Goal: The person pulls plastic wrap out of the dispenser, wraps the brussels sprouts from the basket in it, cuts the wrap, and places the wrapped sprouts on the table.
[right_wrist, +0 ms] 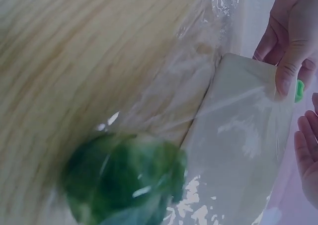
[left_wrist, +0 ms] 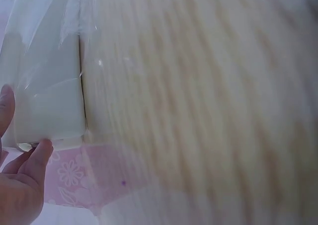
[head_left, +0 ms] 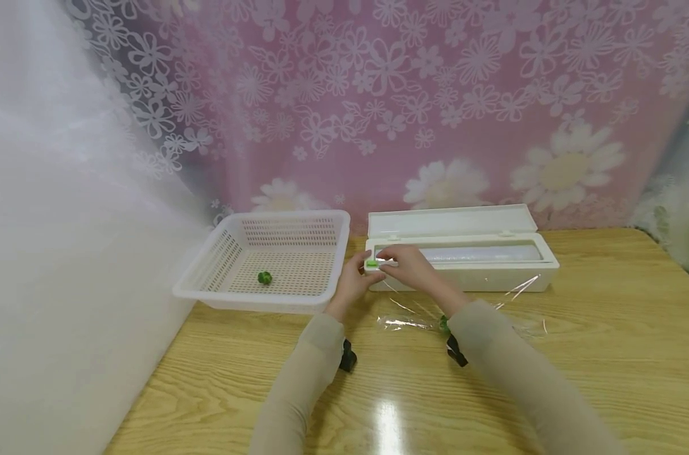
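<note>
A white cling film dispenser box [head_left: 464, 278] stands on the table with its lid raised and a film roll [head_left: 481, 253] inside. My left hand [head_left: 353, 281] grips the box's left end, thumb on the front face and fingers round the end. Beside that thumb sits a green slide cutter [head_left: 371, 263]. My right hand [head_left: 409, 268] hovers by the cutter, its fingers loosely bent; the right wrist view shows nothing in them. Clear cling film [head_left: 404, 323] hangs from the box's front onto the table. A round green vegetable [right_wrist: 121, 178] lies under the film, partly hidden by my right sleeve in the head view.
A white perforated basket [head_left: 335, 246] stands left of the box, with one small green vegetable [head_left: 265, 277] in it. Behind the table hangs a pink flowered curtain [head_left: 350, 126]. A white sheet [head_left: 83, 253] covers the left side. Wood-grain table [head_left: 606, 354] extends to the right.
</note>
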`<state>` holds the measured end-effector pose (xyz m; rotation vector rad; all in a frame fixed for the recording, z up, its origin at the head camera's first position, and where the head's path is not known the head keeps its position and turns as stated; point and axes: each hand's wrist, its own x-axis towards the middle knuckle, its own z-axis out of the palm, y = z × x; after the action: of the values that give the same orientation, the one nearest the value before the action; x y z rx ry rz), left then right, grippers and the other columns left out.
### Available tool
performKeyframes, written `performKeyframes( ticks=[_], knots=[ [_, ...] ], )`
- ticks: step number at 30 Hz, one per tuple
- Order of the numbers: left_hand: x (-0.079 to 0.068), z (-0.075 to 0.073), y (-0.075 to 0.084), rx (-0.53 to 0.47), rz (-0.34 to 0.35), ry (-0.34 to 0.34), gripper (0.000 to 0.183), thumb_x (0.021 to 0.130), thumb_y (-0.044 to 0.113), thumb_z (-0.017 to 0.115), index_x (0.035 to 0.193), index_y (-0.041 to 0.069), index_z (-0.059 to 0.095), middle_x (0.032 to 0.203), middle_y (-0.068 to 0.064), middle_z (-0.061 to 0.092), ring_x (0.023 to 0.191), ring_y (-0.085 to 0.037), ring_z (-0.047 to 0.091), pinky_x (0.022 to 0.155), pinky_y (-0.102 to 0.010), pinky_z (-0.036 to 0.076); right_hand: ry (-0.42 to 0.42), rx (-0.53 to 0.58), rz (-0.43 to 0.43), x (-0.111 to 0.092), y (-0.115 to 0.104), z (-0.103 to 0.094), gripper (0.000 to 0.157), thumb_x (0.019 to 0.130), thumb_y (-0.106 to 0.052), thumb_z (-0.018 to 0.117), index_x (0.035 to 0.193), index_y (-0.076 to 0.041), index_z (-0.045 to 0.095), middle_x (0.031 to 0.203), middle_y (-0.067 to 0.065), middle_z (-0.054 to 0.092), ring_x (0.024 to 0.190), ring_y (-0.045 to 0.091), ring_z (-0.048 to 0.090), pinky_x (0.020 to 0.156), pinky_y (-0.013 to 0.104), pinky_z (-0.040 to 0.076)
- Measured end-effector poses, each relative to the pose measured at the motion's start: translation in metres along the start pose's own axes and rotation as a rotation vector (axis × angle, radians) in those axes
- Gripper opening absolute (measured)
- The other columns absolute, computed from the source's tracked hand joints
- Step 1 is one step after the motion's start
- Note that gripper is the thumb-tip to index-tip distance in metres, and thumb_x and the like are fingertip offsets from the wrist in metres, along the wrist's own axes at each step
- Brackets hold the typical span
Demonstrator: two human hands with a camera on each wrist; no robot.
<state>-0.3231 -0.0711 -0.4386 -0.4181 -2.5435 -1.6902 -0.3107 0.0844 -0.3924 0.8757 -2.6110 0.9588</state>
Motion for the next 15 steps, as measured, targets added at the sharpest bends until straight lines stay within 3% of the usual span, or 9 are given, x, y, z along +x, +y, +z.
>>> performKeyframes(
  ticks=[4,7,11,15],
  knots=[
    [-0.006,-0.004,0.012,-0.04,0.032,-0.022,0.055,0.076,0.006,0.069,0.124,-0.004,0.043,0.126,-0.019,0.044,0.111,-0.033,0.046,0.088,-0.034,0.042,-0.017,-0.002,0.01,0.006,-0.003,0.005,0.021,0.081,-0.006,0.062,0.101,0.002,0.063,0.103,0.016,0.061,0.097,0.03,0.056,0.082,0.04,0.044],
    [-0.006,-0.006,0.012,-0.041,0.043,-0.026,0.051,0.077,0.005,0.068,0.121,-0.004,0.046,0.128,-0.018,0.043,0.113,-0.032,0.044,0.091,-0.035,0.039,-0.035,-0.015,0.029,0.011,-0.003,0.012,0.02,0.082,-0.005,0.061,0.1,0.001,0.064,0.103,0.014,0.061,0.097,0.028,0.055,0.082,0.038,0.044],
    [0.001,-0.003,0.0,-0.008,0.052,-0.013,0.048,0.077,0.005,0.068,0.12,-0.003,0.047,0.13,-0.014,0.042,0.115,-0.029,0.043,0.092,-0.034,0.038,-0.037,-0.049,0.0,0.016,-0.002,0.02,0.017,0.08,-0.001,0.061,0.095,-0.001,0.067,0.093,0.011,0.064,0.087,0.024,0.058,0.076,0.035,0.046],
    [0.001,-0.003,0.0,-0.004,0.078,-0.019,0.048,0.077,0.004,0.068,0.119,-0.005,0.047,0.129,-0.017,0.043,0.115,-0.031,0.043,0.092,-0.036,0.037,-0.013,-0.096,-0.037,0.017,-0.005,0.022,0.015,0.079,0.001,0.061,0.092,0.0,0.068,0.088,0.01,0.065,0.084,0.024,0.059,0.076,0.034,0.046]
  ],
)
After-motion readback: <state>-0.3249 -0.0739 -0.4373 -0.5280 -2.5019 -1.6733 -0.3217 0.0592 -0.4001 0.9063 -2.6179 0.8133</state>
